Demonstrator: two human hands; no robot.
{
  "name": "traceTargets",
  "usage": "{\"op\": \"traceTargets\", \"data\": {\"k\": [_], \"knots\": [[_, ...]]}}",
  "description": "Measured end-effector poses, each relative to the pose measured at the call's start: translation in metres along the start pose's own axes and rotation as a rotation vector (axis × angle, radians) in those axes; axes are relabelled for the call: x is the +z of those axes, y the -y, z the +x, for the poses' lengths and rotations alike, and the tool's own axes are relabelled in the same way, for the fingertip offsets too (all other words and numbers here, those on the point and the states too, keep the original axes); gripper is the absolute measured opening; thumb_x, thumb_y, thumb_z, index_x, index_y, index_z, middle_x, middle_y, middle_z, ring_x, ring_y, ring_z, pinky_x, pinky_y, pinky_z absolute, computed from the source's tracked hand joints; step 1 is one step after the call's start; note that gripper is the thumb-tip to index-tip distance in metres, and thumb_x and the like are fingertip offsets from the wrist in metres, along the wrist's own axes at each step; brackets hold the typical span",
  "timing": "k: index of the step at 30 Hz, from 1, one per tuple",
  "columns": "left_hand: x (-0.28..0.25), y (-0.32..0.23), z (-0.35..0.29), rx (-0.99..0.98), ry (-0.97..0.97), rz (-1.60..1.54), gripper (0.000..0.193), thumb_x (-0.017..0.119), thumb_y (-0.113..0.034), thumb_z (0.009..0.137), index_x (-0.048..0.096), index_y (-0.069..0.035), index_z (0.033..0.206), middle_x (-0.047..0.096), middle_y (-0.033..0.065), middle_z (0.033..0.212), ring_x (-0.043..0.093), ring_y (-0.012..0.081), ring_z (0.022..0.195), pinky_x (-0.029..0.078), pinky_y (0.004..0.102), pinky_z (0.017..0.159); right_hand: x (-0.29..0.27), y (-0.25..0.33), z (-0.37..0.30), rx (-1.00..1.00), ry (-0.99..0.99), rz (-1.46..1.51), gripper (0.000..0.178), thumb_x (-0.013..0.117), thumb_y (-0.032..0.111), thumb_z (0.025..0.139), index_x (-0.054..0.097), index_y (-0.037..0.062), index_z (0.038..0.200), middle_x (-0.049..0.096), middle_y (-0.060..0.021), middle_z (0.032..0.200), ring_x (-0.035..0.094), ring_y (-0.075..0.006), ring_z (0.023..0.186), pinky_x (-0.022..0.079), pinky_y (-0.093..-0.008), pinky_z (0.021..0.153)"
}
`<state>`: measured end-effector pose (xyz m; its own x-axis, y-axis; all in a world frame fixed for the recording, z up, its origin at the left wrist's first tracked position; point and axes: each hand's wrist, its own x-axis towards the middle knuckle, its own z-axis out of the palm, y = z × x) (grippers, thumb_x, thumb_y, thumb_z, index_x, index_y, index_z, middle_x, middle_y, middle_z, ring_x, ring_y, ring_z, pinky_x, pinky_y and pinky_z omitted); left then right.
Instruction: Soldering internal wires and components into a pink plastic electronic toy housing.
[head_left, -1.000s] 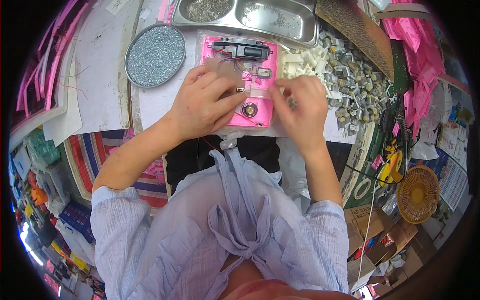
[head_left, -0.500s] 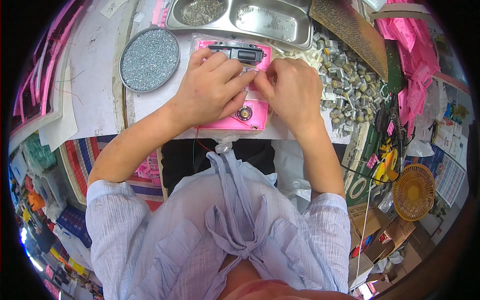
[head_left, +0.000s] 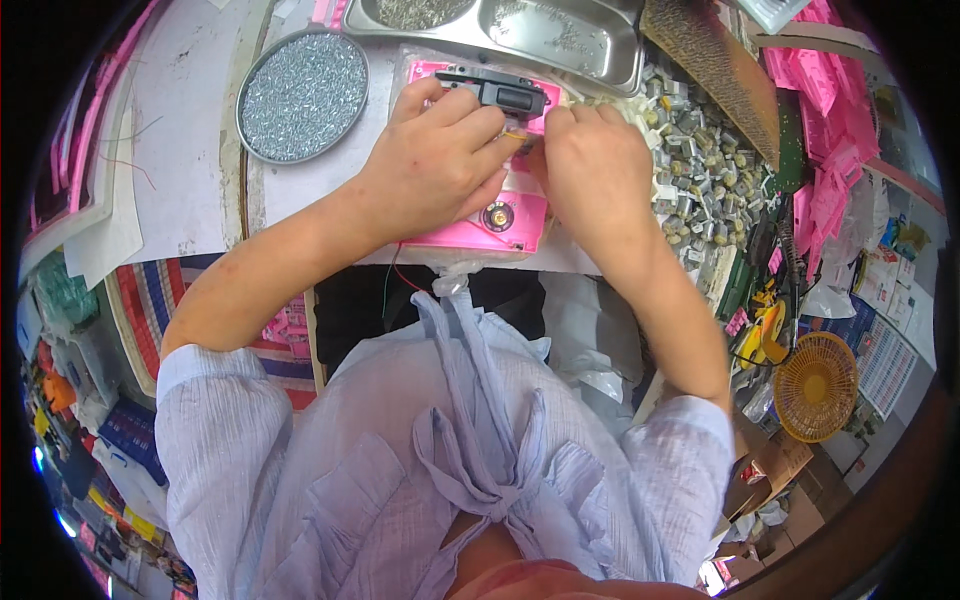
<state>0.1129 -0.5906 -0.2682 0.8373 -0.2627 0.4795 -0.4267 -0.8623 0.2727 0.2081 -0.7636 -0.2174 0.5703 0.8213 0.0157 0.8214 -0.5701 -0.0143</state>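
A pink plastic casing lies on the table in front of me, on clear plastic film. Across its far end sits a black plastic part, and its near end carries a round metal-centred piece. My left hand is closed over the casing's left side, with its fingertips near the middle by a short yellow wire. On the right side, my right hand is closed with curled fingers. Its fingertips are hidden, so what they pinch cannot be made out.
A round dish of small silver screws stands at the left. Behind the casing is a divided metal tray with small metal pieces. Several small motors are heaped at the right, beside a brown board and pink plastic parts.
The casing looks slightly turned and farther right in view. My right hand has rolled over, its fingertips now tucked out of sight. My left hand stays on the casing.
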Motion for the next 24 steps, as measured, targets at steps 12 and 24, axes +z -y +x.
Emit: {"op": "traceTargets", "data": {"k": [12, 24], "knots": [[0.003, 0.0, -0.003, -0.001, 0.001, -0.004, 0.037, 0.074, -0.02, 0.079, 0.071, -0.01, 0.115, 0.058, 0.0023, 0.097, 0.055, 0.0217, 0.098, 0.035, 0.0431, 0.099, 0.014, -0.028, -0.015, 0.297, 0.019, 0.74, 0.026, 0.073, 0.028, 0.081, 0.072, 0.0024, 0.083, 0.072, -0.0142, 0.079, 0.069, -0.0321, 0.072, 0.053, -0.0418, 0.066], [0.003, 0.001, -0.002, -0.001, 0.022, 0.005, 0.035, 0.074, -0.019, 0.078, 0.072, -0.009, 0.111, 0.059, 0.0017, 0.096, 0.055, 0.0203, 0.096, 0.037, 0.041, 0.096, -0.01, -0.022, 0.026, -0.178, 0.17, 0.062, 0.015, 0.075, 0.017, 0.075, 0.072, 0.0032, 0.082, 0.073, -0.0158, 0.084, 0.07, -0.0329, 0.076, 0.055, -0.0415, 0.069]]}}
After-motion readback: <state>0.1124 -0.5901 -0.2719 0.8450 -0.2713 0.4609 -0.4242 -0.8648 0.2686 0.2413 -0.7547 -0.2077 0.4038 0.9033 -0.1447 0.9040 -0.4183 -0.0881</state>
